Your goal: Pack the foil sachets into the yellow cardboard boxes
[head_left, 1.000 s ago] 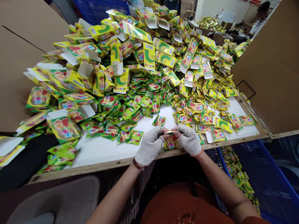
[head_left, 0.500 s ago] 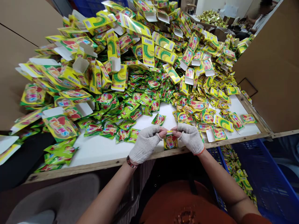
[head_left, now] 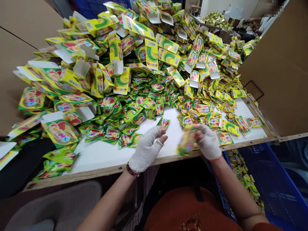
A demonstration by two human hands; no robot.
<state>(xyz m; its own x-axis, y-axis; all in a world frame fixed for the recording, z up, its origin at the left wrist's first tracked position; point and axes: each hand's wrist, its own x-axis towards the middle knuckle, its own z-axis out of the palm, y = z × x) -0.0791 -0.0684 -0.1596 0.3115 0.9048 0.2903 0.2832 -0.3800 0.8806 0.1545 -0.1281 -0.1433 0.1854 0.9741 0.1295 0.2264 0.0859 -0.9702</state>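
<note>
My left hand [head_left: 148, 146], in a white glove with bare fingertips, is open above the white tabletop [head_left: 96, 153] near its front edge. To its right, my right hand [head_left: 208, 141] is closed on a yellow-green box [head_left: 186, 141], blurred by motion. A green packet [head_left: 164, 122] lies by itself just beyond my left fingertips. Behind my hands rise heaps of green packets [head_left: 137, 109] and yellow boxes [head_left: 152, 54], many with open white flaps.
A wooden rim [head_left: 115, 169] edges the table. Below right stands a blue crate [head_left: 271, 183] holding yellow-green boxes. Cardboard panels [head_left: 276, 70] flank the heap. At the back right, a person is partly visible beside another table with golden packets [head_left: 216, 20].
My left hand has let go of the box and moved slightly left, its fingers apart. My right hand has moved the box rightward, away from the left hand.
</note>
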